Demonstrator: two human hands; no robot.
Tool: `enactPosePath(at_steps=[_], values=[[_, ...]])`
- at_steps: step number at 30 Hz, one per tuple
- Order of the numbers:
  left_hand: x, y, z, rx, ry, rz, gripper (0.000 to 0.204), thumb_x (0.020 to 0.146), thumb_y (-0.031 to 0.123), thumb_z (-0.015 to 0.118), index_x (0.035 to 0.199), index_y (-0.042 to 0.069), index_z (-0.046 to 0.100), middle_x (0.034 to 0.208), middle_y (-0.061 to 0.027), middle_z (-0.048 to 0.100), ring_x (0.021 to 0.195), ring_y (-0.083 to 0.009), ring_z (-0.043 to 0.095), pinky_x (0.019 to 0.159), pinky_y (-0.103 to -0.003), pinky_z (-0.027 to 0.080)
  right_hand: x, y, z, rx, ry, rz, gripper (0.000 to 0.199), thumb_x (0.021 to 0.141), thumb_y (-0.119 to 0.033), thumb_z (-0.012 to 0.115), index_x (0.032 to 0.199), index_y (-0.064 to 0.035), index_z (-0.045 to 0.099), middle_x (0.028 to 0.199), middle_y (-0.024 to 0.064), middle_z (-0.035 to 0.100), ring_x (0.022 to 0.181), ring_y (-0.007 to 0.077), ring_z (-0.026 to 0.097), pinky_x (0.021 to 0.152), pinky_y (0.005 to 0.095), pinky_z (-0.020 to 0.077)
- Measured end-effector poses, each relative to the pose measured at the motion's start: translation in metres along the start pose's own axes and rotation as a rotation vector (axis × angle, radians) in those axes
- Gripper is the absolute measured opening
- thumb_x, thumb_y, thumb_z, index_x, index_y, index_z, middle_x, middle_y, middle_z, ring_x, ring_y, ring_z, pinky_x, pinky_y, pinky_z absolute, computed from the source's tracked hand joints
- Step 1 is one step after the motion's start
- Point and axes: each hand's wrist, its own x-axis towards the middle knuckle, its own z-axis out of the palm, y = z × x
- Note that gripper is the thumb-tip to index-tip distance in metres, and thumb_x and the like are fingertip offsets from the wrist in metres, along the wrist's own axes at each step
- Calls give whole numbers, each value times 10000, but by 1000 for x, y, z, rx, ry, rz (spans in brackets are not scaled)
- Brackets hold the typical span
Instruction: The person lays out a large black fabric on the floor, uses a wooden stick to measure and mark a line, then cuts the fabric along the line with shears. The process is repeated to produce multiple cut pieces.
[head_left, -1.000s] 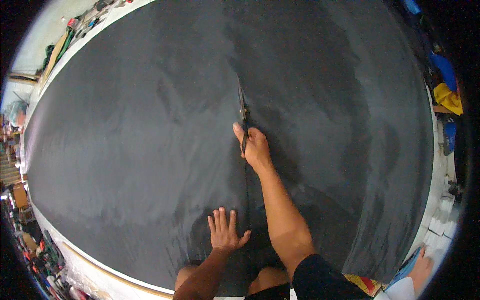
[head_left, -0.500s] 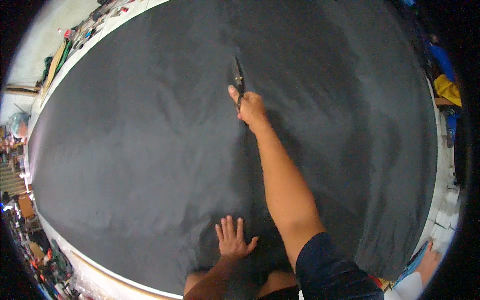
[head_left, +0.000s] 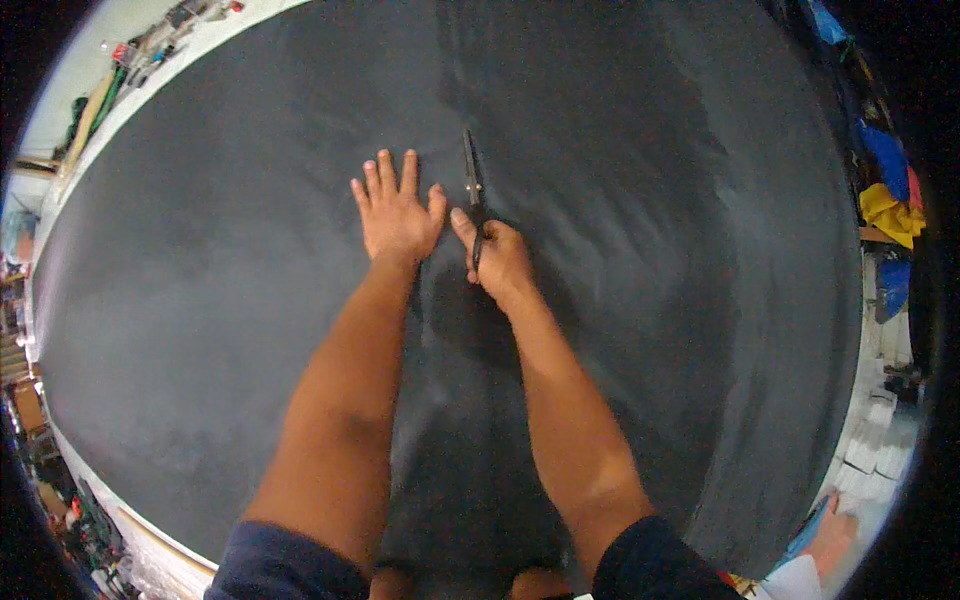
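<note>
We press our left hand [head_left: 398, 215] flat, fingers spread, on the wide dark grey fabric sheet [head_left: 250, 300] just beside the long black scissors [head_left: 472, 190] gripped in our right hand [head_left: 497, 262], keeping the cut straight.

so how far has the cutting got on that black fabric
Done: the cut line behind the scissors can't be made out, as the arms and shadow cover the dark fabric there. In hand: the right hand grips the scissors, blades pointing away, while the left hand lies flat beside them. Left: fabric ahead of the blade tips looks uncut up to the far edge.
</note>
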Motion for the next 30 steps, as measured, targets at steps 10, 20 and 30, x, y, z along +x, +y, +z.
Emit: enactPosePath(at_steps=[10,20,30], values=[[-3,9,-4,1,-166,-34,704,944,475,516,1543,146,349,1614,-207,241,1496,-413,190,1219,-551,107,35,-37,-10,197,-6,43,536,890,-585,683,709,-115,499,573,-12,485,474,101,469,448,276,394],[6,13,-13,-78,-245,-52,734,924,440,560,1549,132,332,1620,-242,204,1487,-471,174,1200,-599,107,161,-102,1,122,51,-61,575,866,-598,703,669,-94,510,557,10,496,457,116,481,449,292,405],[-1,11,-11,-57,-301,-85,729,877,454,591,1509,140,409,1606,-234,246,1483,-456,200,1197,-609,117,275,-169,13,46,102,-86,604,840,-626,711,636,-94,509,555,26,514,461,145,504,460,304,408]])
